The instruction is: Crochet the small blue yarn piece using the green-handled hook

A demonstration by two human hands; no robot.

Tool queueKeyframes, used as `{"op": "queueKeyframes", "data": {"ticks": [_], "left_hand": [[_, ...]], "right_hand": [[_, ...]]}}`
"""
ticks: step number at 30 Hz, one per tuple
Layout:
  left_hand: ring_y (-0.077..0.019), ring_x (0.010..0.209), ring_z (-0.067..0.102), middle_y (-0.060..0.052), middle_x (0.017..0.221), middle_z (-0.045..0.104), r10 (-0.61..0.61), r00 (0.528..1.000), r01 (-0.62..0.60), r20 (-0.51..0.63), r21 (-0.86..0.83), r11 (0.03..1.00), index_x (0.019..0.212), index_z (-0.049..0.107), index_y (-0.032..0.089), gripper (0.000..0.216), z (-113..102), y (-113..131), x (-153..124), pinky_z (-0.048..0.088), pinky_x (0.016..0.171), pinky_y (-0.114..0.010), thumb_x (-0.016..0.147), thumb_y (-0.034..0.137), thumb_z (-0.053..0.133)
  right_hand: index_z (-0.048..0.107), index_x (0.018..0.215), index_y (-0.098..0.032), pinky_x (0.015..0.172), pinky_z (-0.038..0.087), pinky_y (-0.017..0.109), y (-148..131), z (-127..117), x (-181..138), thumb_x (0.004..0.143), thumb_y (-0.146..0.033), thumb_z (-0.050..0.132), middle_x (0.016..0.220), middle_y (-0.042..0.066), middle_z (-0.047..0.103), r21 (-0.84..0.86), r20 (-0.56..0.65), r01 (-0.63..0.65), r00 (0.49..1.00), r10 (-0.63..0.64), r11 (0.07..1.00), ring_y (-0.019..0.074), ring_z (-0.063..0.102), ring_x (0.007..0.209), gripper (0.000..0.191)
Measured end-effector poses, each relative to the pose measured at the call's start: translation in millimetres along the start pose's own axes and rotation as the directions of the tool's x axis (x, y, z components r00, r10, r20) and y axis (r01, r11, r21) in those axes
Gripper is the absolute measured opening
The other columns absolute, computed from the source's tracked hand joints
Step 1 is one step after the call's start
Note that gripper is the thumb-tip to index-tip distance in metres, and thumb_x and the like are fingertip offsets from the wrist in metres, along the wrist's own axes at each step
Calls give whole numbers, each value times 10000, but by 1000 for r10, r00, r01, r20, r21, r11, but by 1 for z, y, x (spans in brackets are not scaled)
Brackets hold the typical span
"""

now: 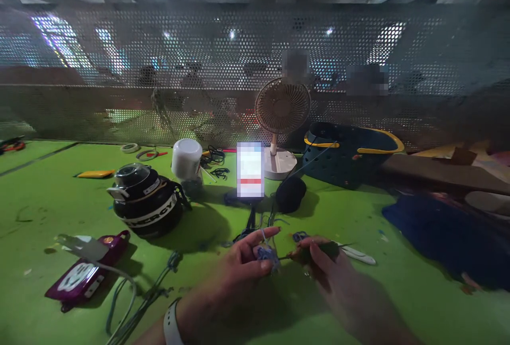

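Note:
My left hand (247, 260) is closed on a small piece of blue crochet work (268, 256), pinched between thumb and fingers. A strand of light yarn (263, 235) passes over its raised index finger. My right hand (324, 265) grips a thin crochet hook (284, 257), whose tip reaches toward the blue work. Most of the hook is hidden by the fingers. A small blue bit of yarn work (299, 236) shows just beyond the right fingertips. Past that hand lies a white-handled tool (360, 255), its kind unclear. Behind the hands sits a dark ball of yarn (290, 195).
A lit, blurred-out screen (250, 170) stands before a desk fan (282, 106). Left are a black bottle (149, 204), a white jar (187, 159), a purple case (87, 273) and cords (149, 294). Right are a dark basket (350, 154) and dark blue cloth (446, 233).

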State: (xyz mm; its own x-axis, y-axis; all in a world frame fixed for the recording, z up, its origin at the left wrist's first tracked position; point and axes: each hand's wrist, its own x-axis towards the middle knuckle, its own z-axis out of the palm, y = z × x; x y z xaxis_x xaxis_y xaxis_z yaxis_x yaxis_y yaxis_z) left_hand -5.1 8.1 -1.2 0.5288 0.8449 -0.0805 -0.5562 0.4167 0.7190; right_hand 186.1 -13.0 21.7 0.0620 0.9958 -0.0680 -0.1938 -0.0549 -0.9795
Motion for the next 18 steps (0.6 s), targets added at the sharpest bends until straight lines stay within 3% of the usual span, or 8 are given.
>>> {"op": "queueKeyframes", "data": {"ticks": [3, 7, 10, 15, 18], "left_hand": [[-106, 670, 598, -32, 736, 687, 15, 1000, -15, -4, 2, 1000, 1227, 643, 139, 638, 1, 1, 0, 427, 652, -205, 635, 216, 868], [-116, 692, 617, -31, 746, 680, -4, 1000, 4, 10, -8, 1000, 1242, 631, 133, 641, 1, 1, 0, 448, 678, -215, 648, 216, 860], [-107, 695, 620, -27, 769, 682, -7, 1000, 7, 10, -8, 1000, 1236, 633, 141, 625, 0, 1, 0, 450, 686, -209, 657, 216, 856], [-110, 725, 628, -33, 813, 693, -23, 1000, 23, -7, 15, 1000, 1221, 637, 155, 606, -3, -2, 1, 451, 723, -221, 661, 229, 856], [-114, 724, 621, -31, 802, 685, -11, 1000, 12, -21, 19, 1000, 1232, 624, 147, 617, -3, -3, 1, 440, 710, -223, 666, 233, 855]], "right_hand": [[753, 714, -242, 532, 588, 295, -2, -1, 0, 650, -552, 791, 715, 60, 782, -28, -1, 18, 1000, -18, 999, 229, 725, 625, 319], [747, 780, -242, 626, 598, 278, 10, -5, 2, 686, -505, 791, 775, 50, 789, 115, 8, -60, 998, 59, 992, 221, 748, 738, 284], [740, 828, -238, 663, 604, 309, 17, -7, 2, 714, -490, 774, 815, 59, 790, 112, 15, -88, 996, 87, 990, 244, 748, 794, 279], [724, 773, -249, 619, 588, 277, 14, -3, 1, 664, -489, 814, 778, 39, 783, 203, 38, -90, 996, 84, 975, 209, 736, 731, 278], [725, 758, -234, 621, 587, 306, 10, 0, 0, 672, -509, 801, 732, 52, 772, 161, 52, -56, 997, 48, 985, 217, 728, 692, 298]]}}
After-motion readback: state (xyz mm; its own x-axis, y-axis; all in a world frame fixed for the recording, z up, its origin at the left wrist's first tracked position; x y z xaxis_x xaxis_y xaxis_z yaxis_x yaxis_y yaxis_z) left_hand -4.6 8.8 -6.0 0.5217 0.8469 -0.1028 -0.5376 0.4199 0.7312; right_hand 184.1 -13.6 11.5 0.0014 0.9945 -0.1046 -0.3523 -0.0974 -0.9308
